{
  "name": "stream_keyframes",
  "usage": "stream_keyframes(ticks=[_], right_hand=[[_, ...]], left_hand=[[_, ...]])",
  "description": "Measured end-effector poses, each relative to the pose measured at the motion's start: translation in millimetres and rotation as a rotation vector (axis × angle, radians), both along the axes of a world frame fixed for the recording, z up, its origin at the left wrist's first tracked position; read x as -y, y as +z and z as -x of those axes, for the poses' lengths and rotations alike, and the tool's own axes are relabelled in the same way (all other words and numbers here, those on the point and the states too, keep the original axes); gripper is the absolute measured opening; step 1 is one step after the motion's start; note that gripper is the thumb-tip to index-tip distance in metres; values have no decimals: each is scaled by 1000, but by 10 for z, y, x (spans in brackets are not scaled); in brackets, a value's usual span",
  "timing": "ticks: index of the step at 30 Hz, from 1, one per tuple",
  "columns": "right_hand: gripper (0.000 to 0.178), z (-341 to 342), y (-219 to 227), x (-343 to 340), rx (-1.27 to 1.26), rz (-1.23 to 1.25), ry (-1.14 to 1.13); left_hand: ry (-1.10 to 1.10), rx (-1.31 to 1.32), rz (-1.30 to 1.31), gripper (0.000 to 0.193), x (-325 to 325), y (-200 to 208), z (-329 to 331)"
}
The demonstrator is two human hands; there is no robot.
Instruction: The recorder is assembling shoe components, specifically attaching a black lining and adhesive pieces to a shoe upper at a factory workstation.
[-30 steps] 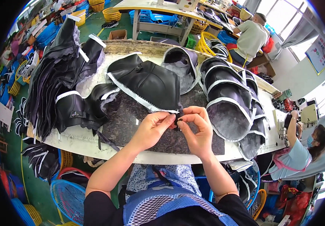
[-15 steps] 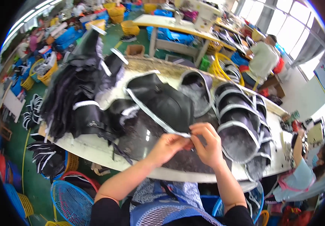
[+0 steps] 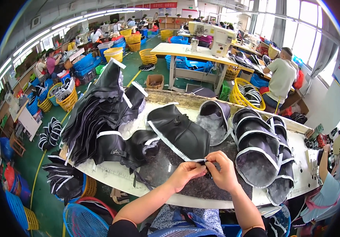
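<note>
A black leather shoe upper with a white zigzag edge and a dark ornament lies spread on the bench. At its near corner, my left hand pinches the white edge between thumb and fingers. My right hand is closed at the same corner, its fingertips meeting the left ones on a small dark bit of the piece. Fingers partly hide that bit. Left of it rests another black upper. Beyond stands a curved, fleece-lined upper.
A tall heap of black pieces covers the bench's left side. Nested fleece-lined uppers stand on the right. A raised wooden ledge borders the far edge. Below are a blue basket and a filled basket. Co-workers sit to the right.
My view has tilted up, so more of the room shows and the bench sits lower in the picture. Both hands stay at the upper's near corner, fingertips closer together.
</note>
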State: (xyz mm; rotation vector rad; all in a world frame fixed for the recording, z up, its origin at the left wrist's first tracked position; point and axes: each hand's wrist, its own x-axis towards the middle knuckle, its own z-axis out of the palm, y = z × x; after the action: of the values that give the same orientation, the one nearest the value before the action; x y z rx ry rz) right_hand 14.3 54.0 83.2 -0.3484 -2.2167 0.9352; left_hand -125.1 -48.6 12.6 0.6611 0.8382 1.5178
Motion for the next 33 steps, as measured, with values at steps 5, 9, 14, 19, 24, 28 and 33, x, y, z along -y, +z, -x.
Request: stream_keyframes(ticks=[5, 9, 14, 19, 24, 28, 33], right_hand=[[11, -13, 9, -27, -38, -40, -2], [11, -10, 17, 14, -82, 34, 14], [26, -73, -95, -55, -203, 516, -35], [84, 77, -210, -274, -90, 534, -40], [102, 402, -301, -310, -260, 737, 256], [72, 437, -210, -54, -490, 1114, 372], [20, 76, 96, 126, -218, 424, 205]], left_hand=[[45, -11, 74, 22, -28, 145, -60], [68, -12, 16, 20, -42, 97, -15], [263, -245, -224, 17, -226, 829, 368], [327, -474, -731, 14, -335, 2204, 552], [339, -449, -937, 16, -229, 2926, 199], [924, -823, -928, 15, -170, 2760, 339], [658, -981, -328, 17, 188, 1463, 493]])
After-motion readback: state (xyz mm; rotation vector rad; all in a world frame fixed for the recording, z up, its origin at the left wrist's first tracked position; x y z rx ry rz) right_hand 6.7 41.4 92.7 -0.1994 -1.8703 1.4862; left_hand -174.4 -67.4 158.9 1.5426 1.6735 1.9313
